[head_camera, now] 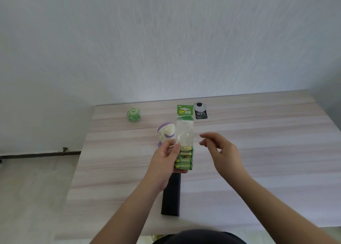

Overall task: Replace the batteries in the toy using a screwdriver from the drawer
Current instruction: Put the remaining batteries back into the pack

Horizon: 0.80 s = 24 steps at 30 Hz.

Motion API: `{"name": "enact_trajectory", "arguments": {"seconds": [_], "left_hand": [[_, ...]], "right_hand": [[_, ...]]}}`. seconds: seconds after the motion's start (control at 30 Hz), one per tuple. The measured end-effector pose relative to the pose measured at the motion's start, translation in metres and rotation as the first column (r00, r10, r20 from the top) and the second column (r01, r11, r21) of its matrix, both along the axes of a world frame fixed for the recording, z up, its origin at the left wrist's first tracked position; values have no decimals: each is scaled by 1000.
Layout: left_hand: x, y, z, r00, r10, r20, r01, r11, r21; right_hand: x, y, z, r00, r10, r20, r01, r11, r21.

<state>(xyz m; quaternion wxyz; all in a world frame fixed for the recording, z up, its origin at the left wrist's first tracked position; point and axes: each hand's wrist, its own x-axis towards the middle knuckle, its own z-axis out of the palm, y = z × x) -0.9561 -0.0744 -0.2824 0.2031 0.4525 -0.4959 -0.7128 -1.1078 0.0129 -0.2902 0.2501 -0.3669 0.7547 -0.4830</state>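
Green battery pack (184, 151): upright above the table (258, 170), held at its lower end.
Left hand (164, 162): grips the pack.
Right hand (221, 151): beside it, fingers relaxed, holds nothing.
Toy (166, 133): on table behind the pack.

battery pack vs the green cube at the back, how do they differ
The battery pack is held up off the table in the left hand; the green cube sits alone on the table near the far edge. The battery pack is a long flat strip with clear plastic; the green cube is small and blocky. Both are mostly green.
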Motion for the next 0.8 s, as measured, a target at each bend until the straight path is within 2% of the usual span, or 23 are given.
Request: {"name": "enact_trajectory", "arguments": {"seconds": [0.07, 0.2, 0.3, 0.47, 0.8], "left_hand": [[1, -3, -1, 1000, 6, 1, -6, 1000, 6], [5, -7, -1, 1000, 1, -12, -1, 1000, 5], [8, -10, 0, 1000, 5, -19, -5, 1000, 6], [14, -14, 0, 999, 23, -26, -23, 1000, 13], [33, -26, -8, 996, 84, 5, -84, 994, 70]], "right_hand": [[-6, -7, -14, 990, -84, 113, 79, 996, 45], [-15, -25, -56, 986, -79, 147, 44, 971, 233], [-16, -41, -98, 992, -2, 127, -50, 914, 404], [-7, -60, -156, 980, 186, 71, -187, 745, 641], [1, -78, -189, 997, 71, 18, -65, 739, 671]]}}
